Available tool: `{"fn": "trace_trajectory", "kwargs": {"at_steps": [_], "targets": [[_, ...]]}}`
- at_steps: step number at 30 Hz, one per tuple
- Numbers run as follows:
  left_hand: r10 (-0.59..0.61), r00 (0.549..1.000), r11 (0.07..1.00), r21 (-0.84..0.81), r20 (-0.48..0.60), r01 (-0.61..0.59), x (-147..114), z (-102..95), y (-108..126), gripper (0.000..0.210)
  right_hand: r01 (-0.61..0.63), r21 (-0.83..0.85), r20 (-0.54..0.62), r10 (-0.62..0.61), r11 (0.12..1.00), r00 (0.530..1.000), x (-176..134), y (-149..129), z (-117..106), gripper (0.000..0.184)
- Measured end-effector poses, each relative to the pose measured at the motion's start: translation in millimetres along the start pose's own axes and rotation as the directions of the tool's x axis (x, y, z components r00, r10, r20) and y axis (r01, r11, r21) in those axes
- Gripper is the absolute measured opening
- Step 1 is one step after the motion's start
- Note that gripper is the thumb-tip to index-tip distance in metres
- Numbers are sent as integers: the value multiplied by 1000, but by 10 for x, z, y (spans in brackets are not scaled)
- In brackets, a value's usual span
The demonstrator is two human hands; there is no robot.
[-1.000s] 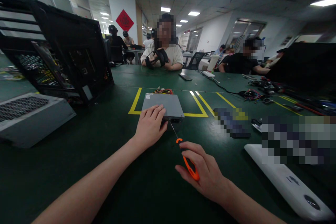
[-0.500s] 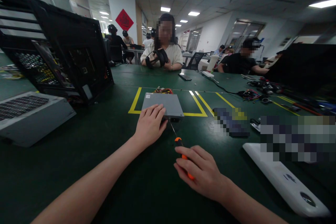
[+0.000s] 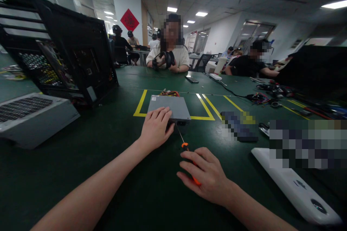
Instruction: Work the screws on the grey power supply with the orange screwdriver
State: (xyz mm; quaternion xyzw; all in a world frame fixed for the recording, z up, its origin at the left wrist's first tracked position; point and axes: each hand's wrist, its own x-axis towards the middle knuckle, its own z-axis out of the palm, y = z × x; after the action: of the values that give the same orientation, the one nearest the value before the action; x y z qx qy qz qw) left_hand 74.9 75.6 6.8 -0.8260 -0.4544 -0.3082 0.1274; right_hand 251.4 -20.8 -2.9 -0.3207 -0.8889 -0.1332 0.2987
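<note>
A flat grey computer power supply (image 3: 173, 103) lies on the green table, with a bundle of coloured cables (image 3: 169, 93) behind it. My left hand (image 3: 155, 126) steadies it, fingers across its top and thumb at the front edge. An orange-and-black screwdriver (image 3: 184, 146) slants up to the near side of the power supply, its thin shaft reaching the face beside my left thumb. Around the handle is my right hand (image 3: 207, 177), the fingers somewhat loose on it. The tip's exact seat is too small to make out.
At left stand a black computer case (image 3: 89, 61) and a larger grey power supply (image 3: 40, 119). A white device (image 3: 295, 187) lies at right, near a pixelated dark object (image 3: 238, 126). Yellow tape (image 3: 139, 104) marks the table. Across it, a person (image 3: 168, 56) holds a black headset.
My right fingers have loosened and shifted slightly on the screwdriver handle. The left hand and power supply keep their places; the whole view has shifted a little.
</note>
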Motion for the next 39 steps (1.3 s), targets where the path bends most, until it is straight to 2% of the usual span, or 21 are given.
{"fn": "trace_trajectory", "kwargs": {"at_steps": [3, 5, 8, 10, 13, 16, 19, 21, 24, 26, 29, 33, 37, 39], "targets": [[2, 1000, 1000, 8, 0, -2, -3, 10, -5, 36, -101, 55, -24, 102, 993, 994, -8, -3, -12, 27], [3, 1000, 1000, 11, 0, -3, -3, 10, -6, 36, -116, 86, -40, 120, 989, 992, -19, 0, -15, 21], [2, 1000, 1000, 15, -1, -2, -2, 4, -3, 35, -27, 33, -23, 28, 999, 999, -19, 1, -17, 9], [-1, 1000, 1000, 20, 0, 1, -1, 1, -1, 34, 6, -14, -9, -6, 1000, 1000, -11, 0, -22, 11], [-5, 1000, 1000, 24, 2, 4, -1, 2, 0, 34, -41, 13, -27, 41, 999, 999, -11, 4, -26, 23], [-3, 1000, 1000, 18, 1, 3, -1, 1, -3, 34, -95, 87, -46, 99, 992, 994, -26, 8, -20, 20], [-3, 1000, 1000, 12, 1, 3, -4, -11, -7, 33, -24, 78, -19, 26, 997, 1000, -22, 2, -28, 9], [-7, 1000, 1000, 8, 3, 7, -12, -25, -11, 32, 12, 52, 2, -13, 999, 1000, -9, -4, -46, 11], [-18, 1000, 1000, 3, 10, 18, -31, -49, -20, 32, -15, 59, -16, 16, 998, 1000, -5, -6, -68, 23], [-27, 1000, 1000, 4, 17, 27, -45, -60, -26, 32, -53, 103, -53, 59, 993, 997, -20, -4, -66, 25], [-40, 999, 999, 9, 14, 40, -62, -67, -31, 31, -30, 116, -59, 37, 993, 998, -39, -9, -53, 17], [-40, 999, 999, 10, 7, 40, -74, -68, -30, 31, 41, 18, -14, -41, 999, 999, -21, -28, -69, 10], [-38, 999, 999, 16, -8, 38, -80, -64, -27, 31, -58, 75, -49, 62, 996, 997, -14, -27, -87, 28], [-36, 999, 999, 21, -14, 37, -82, -62, -24, 31, -88, 114, -72, 96, 990, 993, -18, -28, -74, 24]]}}
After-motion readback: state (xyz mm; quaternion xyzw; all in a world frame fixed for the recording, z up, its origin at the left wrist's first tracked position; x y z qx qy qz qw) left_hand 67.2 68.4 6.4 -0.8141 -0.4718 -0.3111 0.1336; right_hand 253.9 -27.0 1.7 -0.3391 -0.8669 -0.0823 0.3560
